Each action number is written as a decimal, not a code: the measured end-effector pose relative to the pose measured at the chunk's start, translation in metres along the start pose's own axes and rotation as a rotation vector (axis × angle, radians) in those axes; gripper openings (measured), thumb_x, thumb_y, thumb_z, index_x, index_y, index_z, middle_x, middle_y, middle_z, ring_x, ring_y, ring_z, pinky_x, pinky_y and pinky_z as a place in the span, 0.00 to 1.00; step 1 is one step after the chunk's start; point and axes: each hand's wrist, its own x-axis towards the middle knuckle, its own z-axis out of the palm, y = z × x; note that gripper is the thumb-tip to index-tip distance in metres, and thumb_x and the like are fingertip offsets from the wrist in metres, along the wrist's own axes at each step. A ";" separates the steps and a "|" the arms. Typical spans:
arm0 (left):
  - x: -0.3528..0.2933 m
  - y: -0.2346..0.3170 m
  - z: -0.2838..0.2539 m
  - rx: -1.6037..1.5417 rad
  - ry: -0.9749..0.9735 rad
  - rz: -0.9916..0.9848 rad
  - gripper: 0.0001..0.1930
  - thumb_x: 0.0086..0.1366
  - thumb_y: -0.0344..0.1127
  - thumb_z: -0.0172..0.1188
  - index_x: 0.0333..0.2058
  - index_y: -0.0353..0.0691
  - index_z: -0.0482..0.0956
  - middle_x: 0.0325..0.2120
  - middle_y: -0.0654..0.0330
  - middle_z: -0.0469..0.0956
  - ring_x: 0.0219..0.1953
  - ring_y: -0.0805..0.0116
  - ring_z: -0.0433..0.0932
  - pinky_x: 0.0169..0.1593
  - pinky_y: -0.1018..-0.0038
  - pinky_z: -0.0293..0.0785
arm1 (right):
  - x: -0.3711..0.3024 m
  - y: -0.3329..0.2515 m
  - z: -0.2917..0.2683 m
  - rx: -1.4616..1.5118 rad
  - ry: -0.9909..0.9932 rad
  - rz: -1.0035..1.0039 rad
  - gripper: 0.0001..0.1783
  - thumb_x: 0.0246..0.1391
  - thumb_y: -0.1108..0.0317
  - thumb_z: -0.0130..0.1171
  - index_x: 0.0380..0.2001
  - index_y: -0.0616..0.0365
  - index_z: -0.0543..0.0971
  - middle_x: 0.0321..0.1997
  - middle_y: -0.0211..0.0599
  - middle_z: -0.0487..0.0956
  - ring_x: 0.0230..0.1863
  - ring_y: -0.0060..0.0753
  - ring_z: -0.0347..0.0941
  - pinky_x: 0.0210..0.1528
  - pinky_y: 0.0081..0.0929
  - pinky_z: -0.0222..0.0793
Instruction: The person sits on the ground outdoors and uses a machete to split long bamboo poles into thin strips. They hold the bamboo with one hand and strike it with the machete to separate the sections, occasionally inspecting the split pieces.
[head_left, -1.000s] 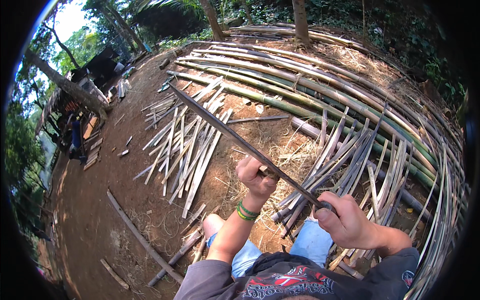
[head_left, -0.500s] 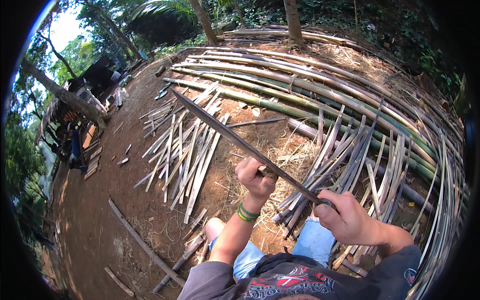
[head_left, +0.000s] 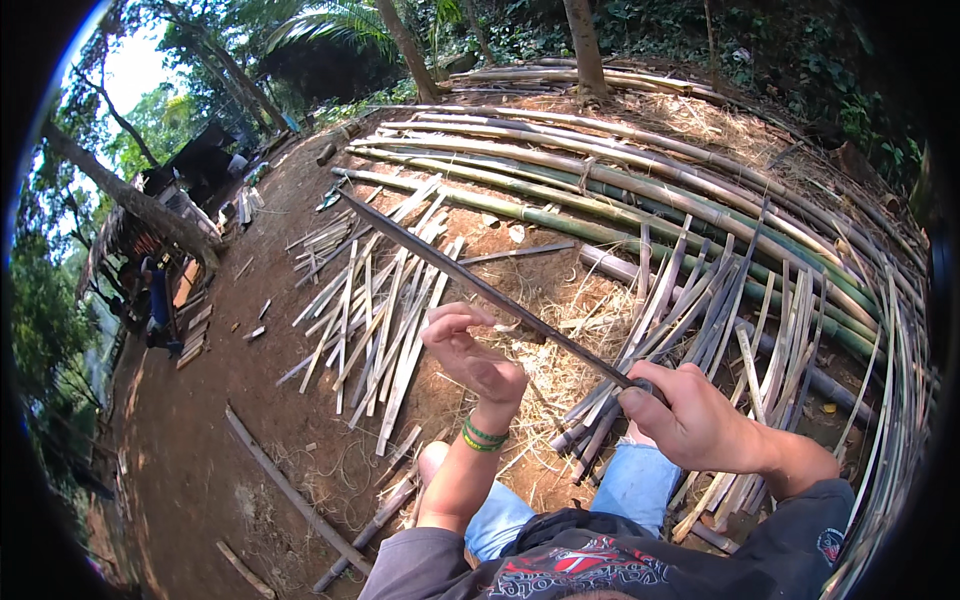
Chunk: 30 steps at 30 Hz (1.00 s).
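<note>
My right hand [head_left: 692,418] is closed around the handle of a machete [head_left: 475,282]. Its long dark blade slants up and away to the left, in front of my body. My left hand [head_left: 482,362] is beside the near side of the blade, its fingers loosely bent and apart, and it does not grip the blade. By those fingertips shows a small pale piece [head_left: 507,326]; whether I touch it I cannot tell. Green bands [head_left: 484,437] circle my left wrist.
Pale split bamboo strips [head_left: 400,335] lie ahead to the left, darker split strips [head_left: 690,300] to the right. Long bamboo poles [head_left: 600,195] are stacked beyond. Shavings [head_left: 545,385] cover the ground under my hands. A thin pole [head_left: 295,485] lies at the lower left.
My left hand was a closed fist against the blade; it has moved left, away from the blade, and its fingers have loosened. The right hand still grips the machete in nearly the same place.
</note>
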 end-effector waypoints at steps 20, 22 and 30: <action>0.258 0.093 0.031 0.768 -0.736 0.814 0.31 0.71 0.58 0.31 0.65 0.48 0.62 0.65 0.59 0.62 0.70 0.57 0.52 0.71 0.55 0.38 | 0.032 -0.005 -0.015 -0.104 0.013 -0.050 0.26 0.64 0.50 0.51 0.23 0.64 0.71 0.13 0.51 0.69 0.18 0.54 0.71 0.23 0.41 0.63; 0.253 0.089 0.035 0.756 -0.737 0.752 0.30 0.72 0.55 0.29 0.66 0.46 0.60 0.66 0.61 0.60 0.70 0.59 0.51 0.72 0.58 0.38 | 0.033 -0.007 -0.022 -0.080 0.018 -0.032 0.26 0.64 0.50 0.51 0.23 0.64 0.71 0.13 0.50 0.70 0.19 0.54 0.72 0.24 0.42 0.64; 0.258 0.096 0.022 0.920 -0.811 0.807 0.34 0.71 0.58 0.25 0.66 0.45 0.60 0.66 0.63 0.60 0.71 0.60 0.49 0.72 0.57 0.38 | 0.037 -0.004 -0.026 -0.061 -0.007 -0.092 0.32 0.63 0.45 0.48 0.22 0.68 0.74 0.20 0.58 0.76 0.28 0.59 0.76 0.34 0.48 0.70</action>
